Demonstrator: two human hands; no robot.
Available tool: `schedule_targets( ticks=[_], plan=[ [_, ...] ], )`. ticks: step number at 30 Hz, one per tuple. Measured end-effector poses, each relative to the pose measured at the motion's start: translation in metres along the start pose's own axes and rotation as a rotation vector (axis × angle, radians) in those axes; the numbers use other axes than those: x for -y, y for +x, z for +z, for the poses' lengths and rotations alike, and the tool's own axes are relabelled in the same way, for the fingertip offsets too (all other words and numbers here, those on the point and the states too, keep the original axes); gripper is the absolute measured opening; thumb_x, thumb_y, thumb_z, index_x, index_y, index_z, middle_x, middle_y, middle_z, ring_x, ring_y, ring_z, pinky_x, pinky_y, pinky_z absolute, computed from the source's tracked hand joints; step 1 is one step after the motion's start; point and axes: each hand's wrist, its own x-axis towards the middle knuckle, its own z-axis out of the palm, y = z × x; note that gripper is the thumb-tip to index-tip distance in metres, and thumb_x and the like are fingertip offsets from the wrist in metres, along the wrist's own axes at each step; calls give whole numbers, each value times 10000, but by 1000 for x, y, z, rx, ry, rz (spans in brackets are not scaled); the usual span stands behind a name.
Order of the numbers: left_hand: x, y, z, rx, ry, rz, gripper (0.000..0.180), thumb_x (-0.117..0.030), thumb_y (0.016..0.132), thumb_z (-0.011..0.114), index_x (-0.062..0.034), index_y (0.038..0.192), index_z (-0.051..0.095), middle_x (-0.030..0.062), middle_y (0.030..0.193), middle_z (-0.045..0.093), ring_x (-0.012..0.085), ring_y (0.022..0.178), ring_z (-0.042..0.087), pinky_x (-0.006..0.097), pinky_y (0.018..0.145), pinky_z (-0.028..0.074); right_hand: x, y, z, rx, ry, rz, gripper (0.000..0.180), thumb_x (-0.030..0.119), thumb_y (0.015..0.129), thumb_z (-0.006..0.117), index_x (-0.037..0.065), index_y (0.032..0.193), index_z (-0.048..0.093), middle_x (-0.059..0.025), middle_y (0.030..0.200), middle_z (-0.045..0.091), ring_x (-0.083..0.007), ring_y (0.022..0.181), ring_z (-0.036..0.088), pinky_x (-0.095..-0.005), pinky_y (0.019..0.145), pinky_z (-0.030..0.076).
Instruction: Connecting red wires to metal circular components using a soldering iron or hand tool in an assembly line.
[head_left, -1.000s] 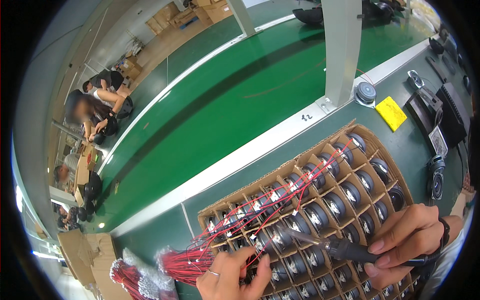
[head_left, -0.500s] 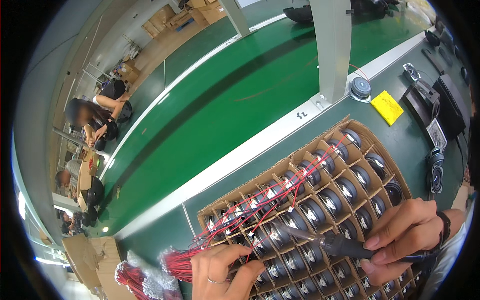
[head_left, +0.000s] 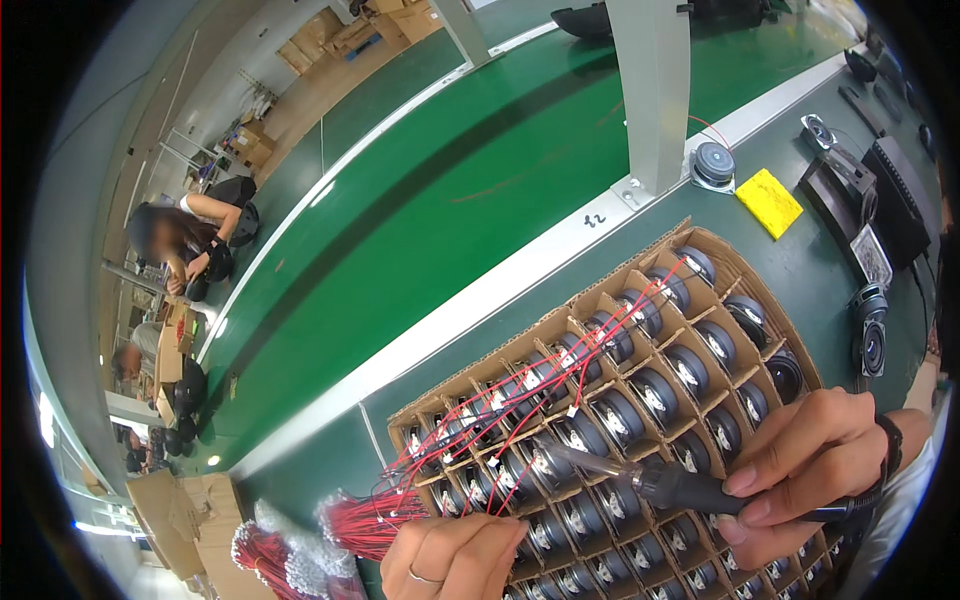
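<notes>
My right hand [head_left: 805,470] is wrapped round the black handle of a soldering iron [head_left: 690,490]. The iron's metal tip points left, over the speakers [head_left: 655,395] that sit in the cells of a divided cardboard box [head_left: 570,315]. Low in the view, my left hand [head_left: 455,555], with a ring on one finger, is closed in a pinch beside the box's near left part. Thin red wires [head_left: 515,485] run down to its fingertips; the pinched ends are hidden. More red and black wires [head_left: 600,340] with small white connectors lie across the upper rows of speakers.
Bundles of red wires [head_left: 370,520] with white ends lie left of my left hand, by a flattened cardboard piece [head_left: 205,515]. A yellow sponge [head_left: 768,204], a loose speaker [head_left: 713,165] and black speaker housings [head_left: 890,200] lie at upper right. Past the green conveyor belt [head_left: 420,230], a person [head_left: 190,245] works.
My left hand has gone from spread thumb and finger to a closed pinch at the wires, slightly lower. The right hand keeps the soldering iron nearly still. The whole view has shifted slightly.
</notes>
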Motion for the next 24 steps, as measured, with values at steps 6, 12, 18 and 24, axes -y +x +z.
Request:
schedule_targets(
  ticks=[6, 12, 18, 24],
  plan=[
    [0, 0, 5, -38, 56, -4, 287, 41, 726, 821, -18, 991, 727, 86, 857, 657, 236, 724, 607, 322, 643, 493, -1, 3, 2, 18, 10, -2, 284, -64, 562, 895, 19, 740, 690, -160, 897, 665, -169, 623, 672, -210, 564, 586],
    [-2, 1, 11, -37, 60, -28, 268, 48, 728, 807, -33, 968, 717, 86, 831, 639, 247, 720, 608, 333, 651, 497, 3, 3, 0, 27, -1, 23, 278, -63, 572, 897, 24, 734, 689, -156, 894, 666, -167, 624, 675, -206, 573, 587],
    [-5, 0, 18, -34, 78, -47, 247, 47, 718, 804, -51, 922, 705, 83, 800, 630, 242, 669, 597, 330, 601, 491, 2, 2, 3, 0, 35, 45, 257, -71, 599, 892, 11, 739, 692, -154, 892, 665, -178, 648, 686, -208, 612, 606],
    [-6, 1, 25, -78, 108, -75, 227, 35, 718, 800, -65, 895, 697, 49, 679, 533, 197, 553, 531, 309, 506, 441, 0, 3, 0, 62, 86, 14, 230, -73, 629, 875, -8, 771, 706, -164, 901, 666, -201, 682, 706, -232, 640, 626]
  ],
)
